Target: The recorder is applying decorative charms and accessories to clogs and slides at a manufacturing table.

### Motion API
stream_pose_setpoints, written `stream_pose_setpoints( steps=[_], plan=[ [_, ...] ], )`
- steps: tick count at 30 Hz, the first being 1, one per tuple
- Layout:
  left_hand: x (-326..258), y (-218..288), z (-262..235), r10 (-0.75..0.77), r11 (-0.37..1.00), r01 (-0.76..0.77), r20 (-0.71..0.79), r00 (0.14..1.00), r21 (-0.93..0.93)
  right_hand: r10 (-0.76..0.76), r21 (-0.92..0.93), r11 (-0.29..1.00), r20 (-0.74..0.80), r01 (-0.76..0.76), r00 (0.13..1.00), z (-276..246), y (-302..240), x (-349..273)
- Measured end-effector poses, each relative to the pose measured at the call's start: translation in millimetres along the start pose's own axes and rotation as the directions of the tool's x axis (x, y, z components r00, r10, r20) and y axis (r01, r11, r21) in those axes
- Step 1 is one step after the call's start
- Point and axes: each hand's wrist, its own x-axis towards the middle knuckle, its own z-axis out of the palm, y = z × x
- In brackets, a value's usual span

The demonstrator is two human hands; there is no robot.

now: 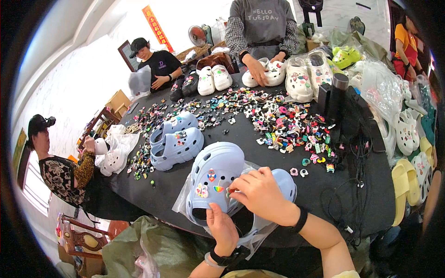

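Note:
A light blue foam clog [217, 160] stands in front of me, its toe pointing away. Several charms sit on its upper, among them a rainbow umbrella charm [218, 189] and a butterfly charm [201, 190]. My left hand [222, 230] grips the clog at its near opening, thumb on the upper. Pinched in my right hand [265, 194] is a small shoe charm [229, 190] against the clog's right side; its shape is mostly hidden by the fingers. The matching clog [286, 181] lies partly behind my right hand, on a clear plastic bag [181, 200].
Loose charms [282, 123] spread across the black table [278, 236]. Another blue pair [178, 147] stands left of me. White clogs [214, 79] line the far side, where other people work. Black cables [354, 185] and a dark cylinder [338, 95] are at right.

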Motion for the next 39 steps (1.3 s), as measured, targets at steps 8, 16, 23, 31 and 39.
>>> stream_pose_setpoints(
  steps=[8,16,23,31,39],
  plan=[
    [-1,1,-3,0.046,0.999,-0.046,-0.006,0.999,0.013,0.117,0.088,0.992,-0.288,-0.096,0.95,-61,25,9],
    [-2,3,1,0.019,0.999,-0.021,-0.047,0.999,-0.035,0.354,0.18,0.935,-0.42,-0.305,0.836,-104,71,1],
    [0,2,0,0.021,1.0,-0.021,-0.08,0.997,-0.007,0.576,0.155,0.816,-0.284,-0.556,0.766,-106,116,-23],
    [-2,2,5,-0.039,0.994,0.055,-0.161,0.986,0.093,0.7,-0.041,0.706,-0.114,-0.707,0.705,-120,171,-66],
    [-4,2,0,-0.009,0.989,0.028,-0.128,0.992,0.143,0.782,0.0,0.617,-0.109,-0.787,0.613,-127,198,-94]
  ],
)
